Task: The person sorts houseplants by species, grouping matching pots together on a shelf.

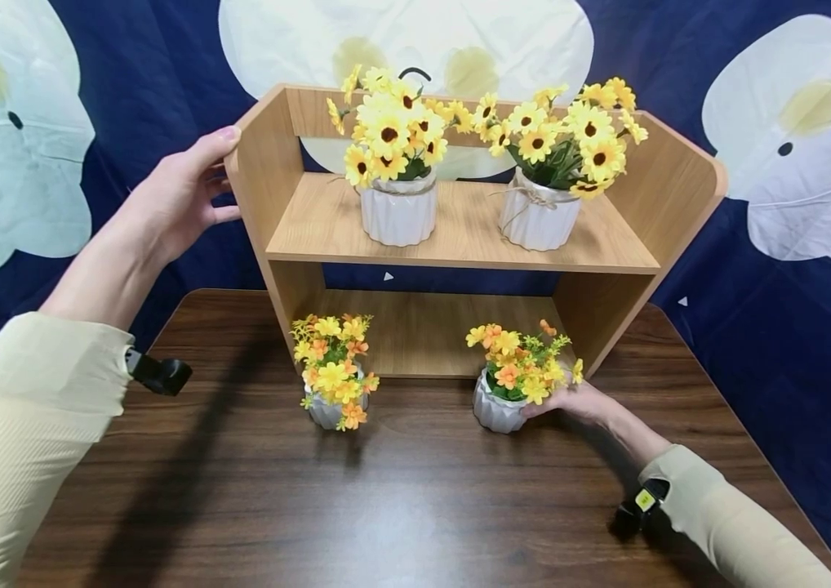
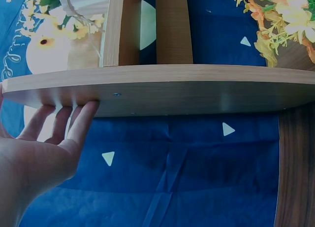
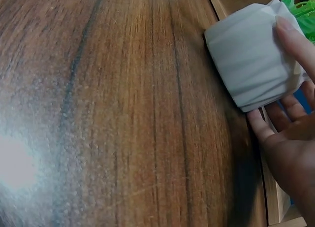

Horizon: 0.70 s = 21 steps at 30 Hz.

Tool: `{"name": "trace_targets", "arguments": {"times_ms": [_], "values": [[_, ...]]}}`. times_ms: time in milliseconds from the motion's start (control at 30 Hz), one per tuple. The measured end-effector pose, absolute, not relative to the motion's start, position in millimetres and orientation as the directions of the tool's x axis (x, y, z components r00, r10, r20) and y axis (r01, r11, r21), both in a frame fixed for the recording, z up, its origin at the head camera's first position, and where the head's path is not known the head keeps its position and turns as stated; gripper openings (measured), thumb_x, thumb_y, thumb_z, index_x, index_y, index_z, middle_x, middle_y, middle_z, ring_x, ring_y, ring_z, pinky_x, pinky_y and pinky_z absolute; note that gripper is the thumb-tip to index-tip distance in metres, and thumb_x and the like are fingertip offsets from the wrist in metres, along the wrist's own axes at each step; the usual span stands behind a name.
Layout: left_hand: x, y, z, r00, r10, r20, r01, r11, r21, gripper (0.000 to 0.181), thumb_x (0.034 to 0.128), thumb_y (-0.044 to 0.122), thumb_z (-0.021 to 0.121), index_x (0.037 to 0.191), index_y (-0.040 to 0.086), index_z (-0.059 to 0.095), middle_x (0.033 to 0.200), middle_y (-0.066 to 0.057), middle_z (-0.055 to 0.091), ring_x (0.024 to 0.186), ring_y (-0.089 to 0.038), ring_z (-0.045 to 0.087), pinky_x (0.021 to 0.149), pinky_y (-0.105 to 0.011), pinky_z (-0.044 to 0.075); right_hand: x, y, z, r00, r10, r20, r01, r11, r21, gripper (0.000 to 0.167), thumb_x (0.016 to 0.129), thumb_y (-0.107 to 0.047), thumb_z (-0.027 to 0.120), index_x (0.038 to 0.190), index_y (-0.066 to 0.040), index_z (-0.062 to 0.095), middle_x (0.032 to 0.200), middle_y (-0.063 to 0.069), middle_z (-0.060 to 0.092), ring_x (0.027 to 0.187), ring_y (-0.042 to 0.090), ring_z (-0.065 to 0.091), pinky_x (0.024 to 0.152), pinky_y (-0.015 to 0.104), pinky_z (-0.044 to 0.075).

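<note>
A two-tier wooden shelf stands at the back of the table. My left hand grips the front edge of its left side panel, several fingertips against the outer face in the left wrist view. Low at the right, my right hand holds a white ribbed flowerpot with yellow and orange flowers, just in front of the lower tier. The thumb lies on the pot's side and other fingers reach around behind and beneath it. A similar potted plant stands in front at the left.
Two white pots, the left pot and the right pot, stand on the upper tier with yellow daisy-like flowers. The dark wooden table extends in front. A blue cloth with white shapes hangs behind.
</note>
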State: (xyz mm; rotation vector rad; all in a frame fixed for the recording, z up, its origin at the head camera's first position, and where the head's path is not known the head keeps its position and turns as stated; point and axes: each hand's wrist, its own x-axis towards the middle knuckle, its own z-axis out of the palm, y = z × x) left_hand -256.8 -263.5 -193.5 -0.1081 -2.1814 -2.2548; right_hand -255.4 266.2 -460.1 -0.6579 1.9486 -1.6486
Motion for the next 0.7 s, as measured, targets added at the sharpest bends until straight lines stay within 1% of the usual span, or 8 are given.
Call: {"name": "trace_targets", "arguments": {"times_ms": [100, 233, 367, 433, 533, 633, 700], "values": [[-256.7, -262.9, -193.3, -0.998, 0.048, 0.05, 0.048, -0.036, 0.998, 0.064, 0.0978, 0.054, 0.062, 0.155, 0.034, 0.041, 0.163, 0.007, 0.027, 0.15, -0.024, 0.023, 0.129, -0.05, 0.021, -256.1, 267.0, -458.4, -0.742, -0.668, -0.059, -0.046, 0.139, -0.989, 0.041, 0.084, 0.004, 0.078, 0.119, -0.015, 0.067, 0.108, -0.004, 0.075, 0.103, 0.008, 0.07, 0.09, 0.027, 0.058], [-256.3, -263.1, -193.2, -0.998, 0.047, 0.05, 0.048, -0.039, 0.998, 0.064, 0.0979, 0.054, 0.062, 0.155, 0.034, 0.041, 0.163, 0.007, 0.027, 0.15, -0.024, 0.023, 0.13, -0.05, 0.019, -258.1, 265.6, -454.7, -0.733, -0.678, -0.056, -0.04, 0.124, -0.991, 0.046, 0.083, 0.005, 0.078, 0.121, -0.016, 0.063, 0.108, -0.003, 0.075, 0.102, 0.01, 0.071, 0.089, 0.029, 0.059], [-255.8, -263.3, -193.3, -0.998, 0.046, 0.048, 0.047, -0.031, 0.998, 0.064, 0.0981, 0.054, 0.062, 0.155, 0.035, 0.041, 0.163, 0.008, 0.026, 0.15, -0.024, 0.022, 0.13, -0.051, 0.018, -261.3, 262.6, -450.2, -0.736, -0.674, -0.063, -0.025, 0.12, -0.993, 0.051, 0.082, 0.006, 0.078, 0.124, -0.016, 0.06, 0.108, -0.002, 0.075, 0.1, 0.014, 0.072, 0.087, 0.032, 0.06], [-255.7, -263.2, -193.4, -0.998, 0.047, 0.048, 0.046, -0.028, 0.999, 0.064, 0.0983, 0.054, 0.061, 0.155, 0.035, 0.04, 0.163, 0.008, 0.026, 0.15, -0.024, 0.022, 0.13, -0.051, 0.018, -263.4, 261.2, -448.0, -0.745, -0.663, -0.068, -0.024, 0.128, -0.991, 0.055, 0.081, 0.006, 0.08, 0.126, -0.018, 0.058, 0.111, -0.004, 0.073, 0.102, 0.013, 0.071, 0.089, 0.031, 0.06], [-255.4, -263.0, -193.3, -0.998, 0.049, 0.049, 0.048, -0.024, 0.999, 0.063, 0.0986, 0.054, 0.061, 0.156, 0.036, 0.04, 0.164, 0.007, 0.026, 0.15, -0.024, 0.022, 0.13, -0.051, 0.018, -267.8, 259.8, -444.6, -0.755, -0.652, -0.077, -0.021, 0.142, -0.99, 0.056, 0.08, 0.005, 0.08, 0.126, -0.017, 0.057, 0.11, -0.004, 0.073, 0.101, 0.012, 0.071, 0.088, 0.032, 0.06], [-255.6, -263.1, -193.4, -0.997, 0.049, 0.053, 0.052, -0.022, 0.998, 0.062, 0.0989, 0.054, 0.061, 0.155, 0.035, 0.041, 0.164, 0.007, 0.026, 0.15, -0.024, 0.023, 0.129, -0.049, 0.021, -273.8, 258.8, -441.1, -0.749, -0.658, -0.08, -0.009, 0.131, -0.991, 0.044, 0.083, 0.006, 0.077, 0.119, -0.015, 0.062, 0.103, -0.003, 0.077, 0.096, 0.013, 0.074, 0.086, 0.031, 0.061], [-255.8, -263.1, -193.9, -0.997, 0.051, 0.056, 0.055, -0.022, 0.998, 0.062, 0.099, 0.053, 0.061, 0.155, 0.035, 0.041, 0.164, 0.007, 0.027, 0.149, -0.023, 0.024, 0.127, -0.048, 0.024, -277.7, 258.6, -439.4, -0.734, -0.674, -0.076, 0.005, 0.107, -0.994, 0.035, 0.085, 0.008, 0.072, 0.113, -0.013, 0.066, 0.096, 0.002, 0.079, 0.09, 0.016, 0.076, 0.083, 0.032, 0.062]]}}
